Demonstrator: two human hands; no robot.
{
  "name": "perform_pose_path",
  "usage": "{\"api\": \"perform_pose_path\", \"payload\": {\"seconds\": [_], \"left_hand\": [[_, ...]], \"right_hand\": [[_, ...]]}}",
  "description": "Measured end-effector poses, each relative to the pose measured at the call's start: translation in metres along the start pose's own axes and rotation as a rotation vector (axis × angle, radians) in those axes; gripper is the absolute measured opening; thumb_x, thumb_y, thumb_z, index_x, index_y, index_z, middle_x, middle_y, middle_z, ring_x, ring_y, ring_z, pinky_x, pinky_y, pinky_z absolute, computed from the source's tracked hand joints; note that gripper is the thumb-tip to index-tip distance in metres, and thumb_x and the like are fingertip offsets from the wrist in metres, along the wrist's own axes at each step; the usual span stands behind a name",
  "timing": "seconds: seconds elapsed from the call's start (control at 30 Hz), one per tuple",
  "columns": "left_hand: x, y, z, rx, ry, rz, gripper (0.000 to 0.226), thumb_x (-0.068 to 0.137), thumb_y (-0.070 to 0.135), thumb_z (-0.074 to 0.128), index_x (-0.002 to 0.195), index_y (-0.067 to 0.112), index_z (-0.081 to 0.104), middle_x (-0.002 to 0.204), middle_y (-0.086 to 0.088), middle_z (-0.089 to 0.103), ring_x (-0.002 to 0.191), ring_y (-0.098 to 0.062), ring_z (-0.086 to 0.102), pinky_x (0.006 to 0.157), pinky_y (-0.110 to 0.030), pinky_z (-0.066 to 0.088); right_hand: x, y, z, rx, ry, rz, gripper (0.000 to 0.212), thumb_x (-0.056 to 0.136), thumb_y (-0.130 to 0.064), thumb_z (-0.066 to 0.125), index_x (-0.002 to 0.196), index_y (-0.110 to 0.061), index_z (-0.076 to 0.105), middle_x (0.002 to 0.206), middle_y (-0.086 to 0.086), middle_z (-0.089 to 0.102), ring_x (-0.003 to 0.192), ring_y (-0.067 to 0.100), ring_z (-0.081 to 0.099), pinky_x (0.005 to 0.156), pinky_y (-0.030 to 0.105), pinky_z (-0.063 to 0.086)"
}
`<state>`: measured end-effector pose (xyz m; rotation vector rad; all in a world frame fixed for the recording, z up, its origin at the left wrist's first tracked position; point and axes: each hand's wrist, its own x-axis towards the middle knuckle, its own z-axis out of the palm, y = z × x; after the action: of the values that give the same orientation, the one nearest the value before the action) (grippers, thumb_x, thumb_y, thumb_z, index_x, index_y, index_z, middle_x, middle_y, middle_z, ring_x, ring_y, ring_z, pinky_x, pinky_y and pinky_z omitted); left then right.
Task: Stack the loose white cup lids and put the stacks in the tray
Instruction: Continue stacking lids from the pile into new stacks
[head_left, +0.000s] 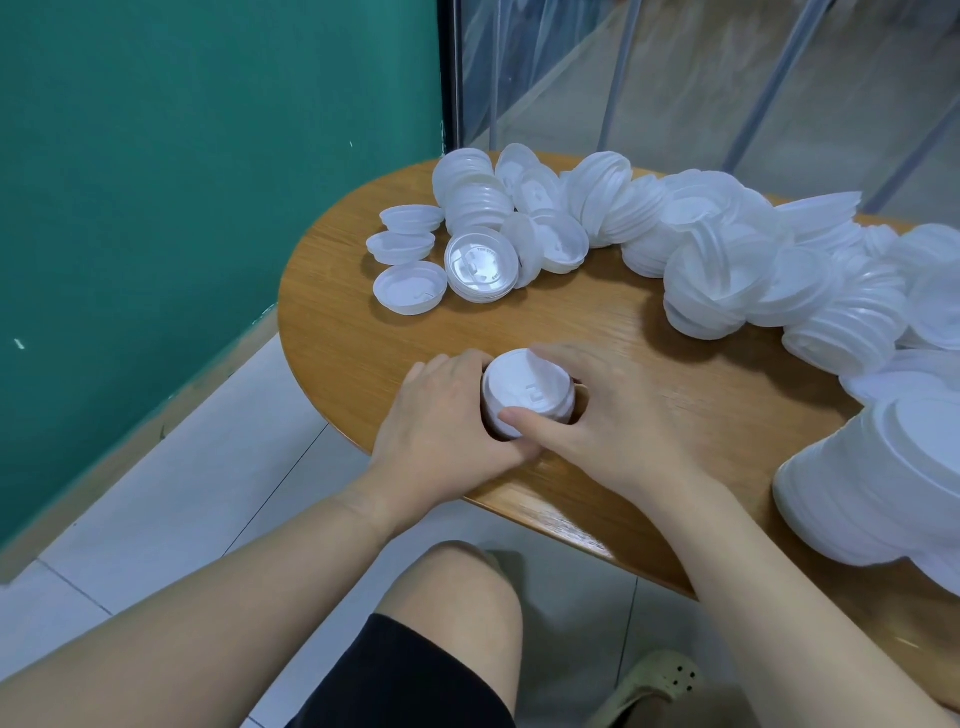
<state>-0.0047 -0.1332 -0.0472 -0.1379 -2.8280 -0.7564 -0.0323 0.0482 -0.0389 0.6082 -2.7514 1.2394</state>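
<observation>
A short stack of white cup lids stands on the wooden table near its front edge. My left hand curls round the stack's left side, and my right hand grips it from the right, thumb lying across the front. Many loose white lids lie heaped along the back and right of the table. Three single lids sit upside down at the back left. A tall stack of lids lies tilted at the right edge. No tray is in view.
A green wall stands left of the table, a clear plastic curtain behind it. My knee and a sandalled foot show below the table's rounded front edge, over pale floor tiles.
</observation>
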Motion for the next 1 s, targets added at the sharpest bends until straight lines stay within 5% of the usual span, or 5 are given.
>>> {"api": "perform_pose_path", "payload": {"seconds": [0.37,0.5,0.7,0.87,1.0], "left_hand": [[0.000,0.001,-0.001,-0.001,-0.015,0.007,0.063,0.068,0.069,0.071,0.117,0.033,0.054,0.087,0.024,0.051,0.086,-0.005,0.049,0.085,-0.025,0.035],[-0.001,0.002,-0.001,-0.021,-0.028,0.019,0.062,0.067,0.074,0.062,0.117,0.039,0.052,0.095,0.021,0.060,0.088,-0.006,0.052,0.089,-0.030,0.040],[-0.001,0.003,-0.001,-0.027,-0.019,-0.003,0.067,0.068,0.082,0.067,0.115,0.038,0.052,0.096,0.023,0.058,0.089,-0.004,0.050,0.089,-0.029,0.040],[-0.003,0.006,-0.005,-0.041,-0.035,-0.047,0.076,0.066,0.081,0.073,0.121,0.034,0.049,0.093,0.025,0.047,0.092,-0.001,0.037,0.084,-0.027,0.037],[-0.004,0.004,-0.006,-0.029,-0.080,-0.076,0.078,0.064,0.086,0.069,0.121,0.038,0.043,0.099,0.018,0.047,0.098,-0.009,0.042,0.081,-0.027,0.038]], "right_hand": [[0.001,0.006,-0.003,0.058,-0.031,0.051,0.068,0.073,-0.045,0.090,0.135,-0.030,0.066,0.119,-0.027,0.061,0.104,-0.028,0.046,0.088,-0.003,0.033],[0.002,0.008,-0.002,0.116,-0.048,0.080,0.065,0.072,-0.043,0.091,0.131,-0.035,0.066,0.112,-0.035,0.060,0.106,-0.025,0.050,0.088,-0.001,0.036],[0.006,0.016,-0.009,0.204,-0.169,0.129,0.066,0.075,-0.055,0.084,0.136,-0.039,0.063,0.129,-0.026,0.065,0.120,-0.010,0.057,0.101,0.014,0.043],[0.027,0.015,-0.018,0.302,0.081,0.098,0.006,0.096,-0.033,0.072,0.101,-0.036,0.075,0.097,-0.019,0.076,0.096,0.001,0.069,0.090,0.028,0.055],[0.057,0.016,-0.022,0.214,0.275,0.126,0.008,0.097,-0.028,0.071,0.098,-0.024,0.077,0.083,-0.021,0.072,0.082,0.002,0.065,0.078,0.031,0.057]]}}
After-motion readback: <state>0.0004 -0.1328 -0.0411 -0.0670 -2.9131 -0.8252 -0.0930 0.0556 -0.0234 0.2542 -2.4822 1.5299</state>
